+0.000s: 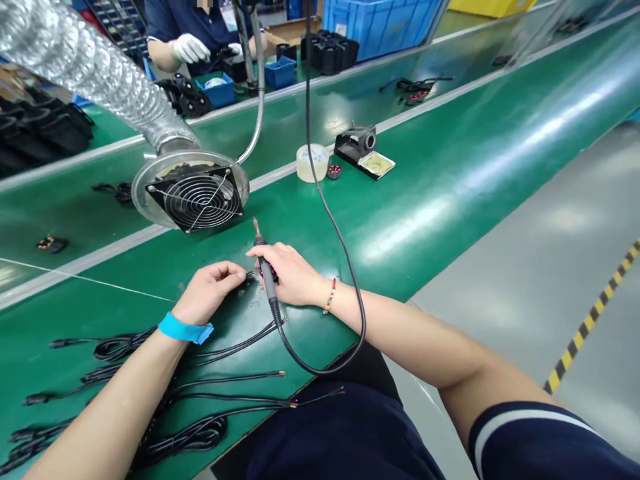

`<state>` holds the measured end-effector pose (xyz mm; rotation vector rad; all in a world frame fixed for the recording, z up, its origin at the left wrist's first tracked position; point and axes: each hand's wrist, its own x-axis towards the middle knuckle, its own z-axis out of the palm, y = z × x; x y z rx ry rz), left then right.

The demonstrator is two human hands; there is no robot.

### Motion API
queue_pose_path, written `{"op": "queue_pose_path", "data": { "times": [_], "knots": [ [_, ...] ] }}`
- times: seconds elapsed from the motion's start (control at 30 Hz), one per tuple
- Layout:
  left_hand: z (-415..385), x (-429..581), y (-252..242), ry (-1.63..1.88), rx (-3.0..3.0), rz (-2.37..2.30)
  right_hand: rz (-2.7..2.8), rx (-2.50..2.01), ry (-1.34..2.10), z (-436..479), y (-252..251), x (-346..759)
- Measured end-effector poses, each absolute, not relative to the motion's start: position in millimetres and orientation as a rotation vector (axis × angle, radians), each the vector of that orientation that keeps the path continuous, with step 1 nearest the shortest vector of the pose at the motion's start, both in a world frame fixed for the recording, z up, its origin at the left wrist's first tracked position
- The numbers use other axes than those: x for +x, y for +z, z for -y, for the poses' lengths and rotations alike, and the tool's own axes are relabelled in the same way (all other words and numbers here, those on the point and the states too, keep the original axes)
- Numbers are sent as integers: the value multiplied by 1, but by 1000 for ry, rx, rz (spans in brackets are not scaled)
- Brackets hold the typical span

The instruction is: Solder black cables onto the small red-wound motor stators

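Several black cables (203, 433), some with coloured wire ends bared, are laid at the near left of the green bench (295, 217). Beyond them, the left hand (211, 287) is closed to a fingertip pinch, in which a thin dark piece (249, 274) seems to be held; its kind cannot be told. Just to the right, a soldering iron (269, 283) is gripped in the curled right hand (296, 275), and a small round part (274, 273) is partly hidden behind its handle. The step in hand is judged to be the bringing together of piece and part. As the iron's tip is pointed away, a steady pinch and a turn of the iron would be called for. Farther off, an extractor fan (205, 200) is seen at left, an iron stand (356, 145) at right.
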<state>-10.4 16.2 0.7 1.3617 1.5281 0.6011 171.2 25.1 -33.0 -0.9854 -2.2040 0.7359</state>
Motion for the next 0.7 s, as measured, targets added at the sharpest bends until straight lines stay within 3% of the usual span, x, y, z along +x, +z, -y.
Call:
{"op": "queue_pose_path", "data": {
  "times": [0.5,0.7],
  "knots": [
    [-15,-11,1,520,1386,-1387,2156,-974,736,-26,-36,167],
    [-11,-5,-9,478,1814,-1402,1943,-1061,892,-22,-37,161]
  ]
}}
